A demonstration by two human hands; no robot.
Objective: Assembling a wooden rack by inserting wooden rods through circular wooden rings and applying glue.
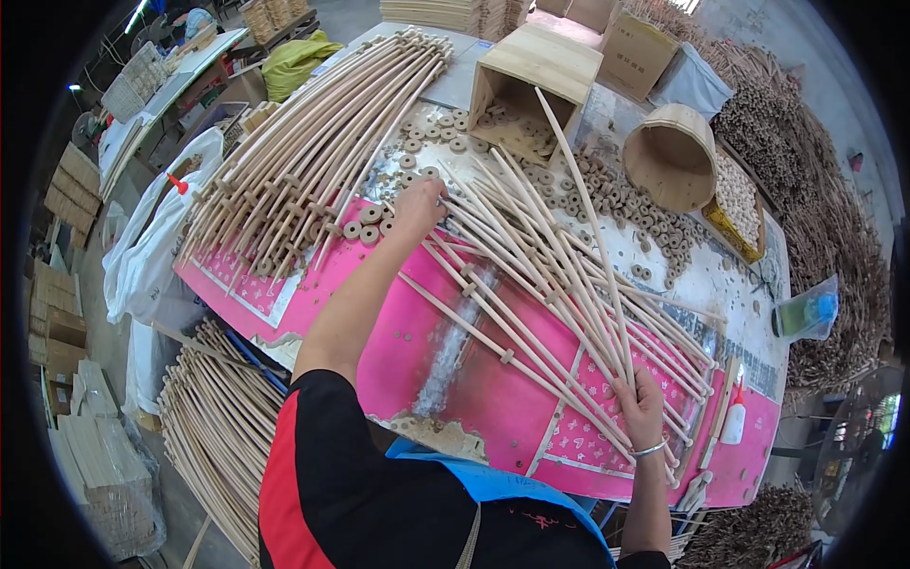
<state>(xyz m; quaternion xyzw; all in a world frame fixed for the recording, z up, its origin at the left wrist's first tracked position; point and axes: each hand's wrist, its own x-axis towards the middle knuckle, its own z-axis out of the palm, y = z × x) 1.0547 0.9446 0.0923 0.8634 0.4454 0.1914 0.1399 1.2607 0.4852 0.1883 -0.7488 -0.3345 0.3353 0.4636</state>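
My right hand (640, 408), with a bracelet at its wrist, is closed around the near end of a thin wooden rod (590, 213) that slants up and away. Under it, many similar wooden rods (517, 256) lie fanned across the pink-covered table (398, 332), some with a small wooden ring partway along. My left hand (417, 207) reaches to the far tips of those rods, fingers pinched together; what they hold is hidden. Beside it sit several loose wooden rings (370, 223). More rings (621, 194) are heaped farther back.
Ringed rods form a large pile (322, 142) at the far left. A wooden box (531, 81) lies open toward me, near a tipped wooden bucket (669, 156). At the right are a tray of small pale pieces (737, 204) and a white glue bottle (734, 422). Rods (213, 417) stand below left.
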